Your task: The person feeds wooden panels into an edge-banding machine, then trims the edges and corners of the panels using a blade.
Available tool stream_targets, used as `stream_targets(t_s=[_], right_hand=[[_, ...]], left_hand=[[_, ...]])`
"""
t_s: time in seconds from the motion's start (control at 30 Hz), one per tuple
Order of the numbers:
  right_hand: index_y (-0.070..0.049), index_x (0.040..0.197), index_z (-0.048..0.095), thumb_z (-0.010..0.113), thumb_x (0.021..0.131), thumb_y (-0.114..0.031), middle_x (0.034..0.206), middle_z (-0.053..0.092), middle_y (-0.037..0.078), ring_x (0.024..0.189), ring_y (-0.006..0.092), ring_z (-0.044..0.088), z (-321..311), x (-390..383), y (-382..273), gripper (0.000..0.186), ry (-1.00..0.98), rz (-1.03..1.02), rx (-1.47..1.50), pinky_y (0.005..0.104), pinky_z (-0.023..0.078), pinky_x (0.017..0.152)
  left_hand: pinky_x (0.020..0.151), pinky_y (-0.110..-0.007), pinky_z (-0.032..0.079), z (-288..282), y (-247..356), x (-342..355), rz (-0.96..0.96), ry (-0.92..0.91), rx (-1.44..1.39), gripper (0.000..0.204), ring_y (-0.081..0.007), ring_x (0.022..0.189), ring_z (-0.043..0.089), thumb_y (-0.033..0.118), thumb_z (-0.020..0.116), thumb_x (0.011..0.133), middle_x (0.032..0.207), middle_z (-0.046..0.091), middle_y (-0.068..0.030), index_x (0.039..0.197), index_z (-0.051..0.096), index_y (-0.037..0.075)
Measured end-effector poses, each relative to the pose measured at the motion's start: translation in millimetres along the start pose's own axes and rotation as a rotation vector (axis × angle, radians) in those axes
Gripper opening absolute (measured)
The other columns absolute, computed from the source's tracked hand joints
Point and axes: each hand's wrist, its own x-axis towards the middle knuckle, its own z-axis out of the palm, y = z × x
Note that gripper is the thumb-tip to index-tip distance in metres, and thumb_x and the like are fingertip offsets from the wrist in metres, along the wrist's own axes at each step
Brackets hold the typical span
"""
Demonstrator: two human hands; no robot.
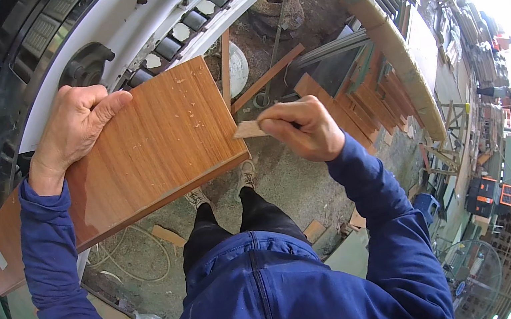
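A long wood-grain panel (150, 136) lies slantwise before me, with pale shavings scattered on its top near the right end. My left hand (75, 122) is closed over its far edge, thumb on the upper face; the fingertips are partly hidden. In my right hand (305, 125) is a small flat tan piece (249, 129), pinched between thumb and fingers. It looks like wood, but I cannot tell its exact kind. Its free end is at the panel's right end; whether they touch is unclear. A small white label (0, 258) is on the panel's left part.
Beyond the panel stands a white machine with a row of dark rollers (195, 19). Stacked boards (361, 104) and a long wrapped piece (389, 49) lie to the right. Wood scraps (169, 236) and a pale hose (147, 277) are on the floor near my feet.
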Motion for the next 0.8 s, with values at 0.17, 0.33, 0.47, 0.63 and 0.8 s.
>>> stream_targets(t_s=[0.17,0.33,0.47,0.63,0.8], right_hand=[[0.001,0.086,0.066,0.062,0.084,-0.01,0.063,0.06,0.014,0.053,0.0251,0.061,9.3,11.9,0.0,0.011,0.04,-0.106,-0.055,0.0318,0.046,0.049],[0.0,0.085,0.066,0.062,0.084,-0.009,0.065,0.062,0.014,0.055,0.0263,0.062,7.4,4.8,1.6,0.01,-0.036,-0.148,-0.066,0.032,0.047,0.05],[-0.001,0.084,0.066,0.062,0.084,-0.009,0.065,0.062,0.014,0.055,0.0271,0.062,10.4,6.8,1.7,0.009,0.036,-0.147,-0.096,0.0323,0.047,0.05],[-0.002,0.084,0.066,0.063,0.083,-0.01,0.064,0.061,0.014,0.055,0.0278,0.062,5.6,2.0,2.0,0.008,-0.006,-0.187,-0.112,0.0336,0.047,0.051],[-0.003,0.083,0.064,0.066,0.082,-0.013,0.061,0.058,0.01,0.053,0.0203,0.059,3.2,-7.4,-4.2,0.011,-0.113,-0.107,0.11,0.0314,0.044,0.05]], left_hand=[[0.041,-0.032,0.024,-0.5,1.2,0.1,-0.007,-0.004,-0.02,0.062,-0.0132,0.047,0.024,0.047,0.062,0.085,0.049,0.025,-0.0078,0.052,0.041,0.0],[0.041,-0.032,0.024,-0.6,-0.3,-0.3,-0.006,0.0,-0.014,0.062,-0.0125,0.046,0.025,0.05,0.061,0.085,0.048,0.026,-0.0054,0.052,0.041,0.001],[0.041,-0.031,0.024,-0.6,-1.5,1.0,0.011,-0.001,-0.005,0.062,-0.0116,0.045,0.027,0.051,0.061,0.084,0.047,0.028,-0.0037,0.051,0.042,0.001],[0.041,-0.03,0.025,-0.6,-3.4,0.0,-0.01,0.0,-0.011,0.063,-0.0113,0.046,0.027,0.052,0.06,0.085,0.046,0.031,-0.0036,0.052,0.042,0.001],[0.041,-0.031,0.025,-0.2,-1.3,-0.7,-0.001,0.006,-0.013,0.061,-0.0115,0.046,0.027,0.049,0.061,0.085,0.046,0.03,-0.0037,0.052,0.043,0.001]])
